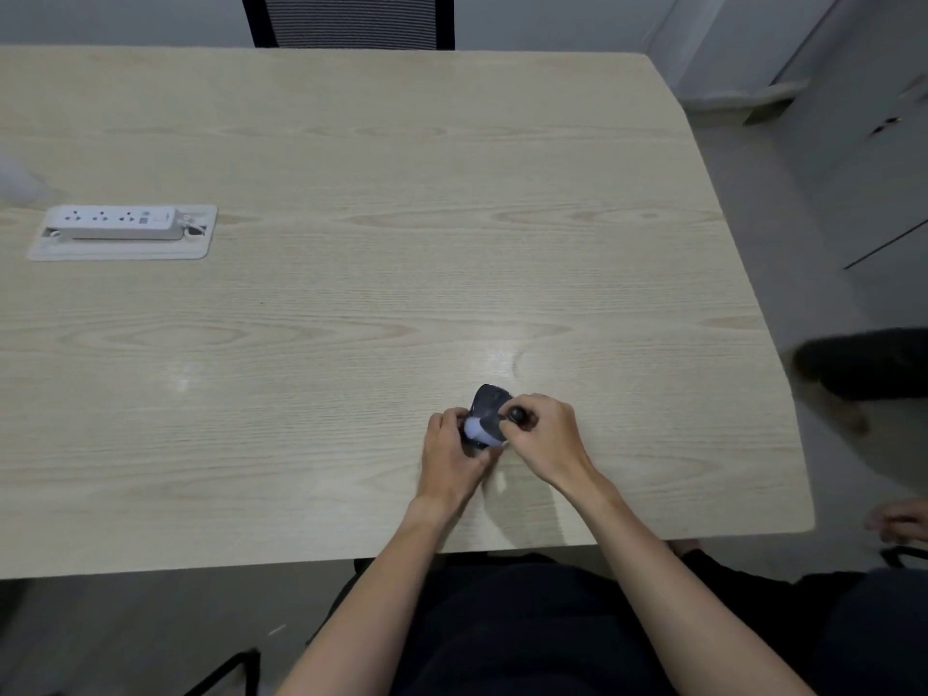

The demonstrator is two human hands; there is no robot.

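A small dark grey object with a pale lilac patch (pixel 486 413) sits low over the light wooden table (pixel 351 293), near its front right part. My left hand (pixel 452 452) grips it from the left and below, fingers curled round its lower end. My right hand (pixel 542 439) comes in from the right and pinches a small black rounded piece (pixel 517 415) at the object's right side. What the object is stays unclear, since both hands cover much of it.
A white power strip (pixel 118 222) lies in a recessed tray at the table's left. A black mesh chair (pixel 349 20) stands behind the far edge. Another person's foot (pixel 901 519) and a dark shape (pixel 868 364) show on the floor to the right.
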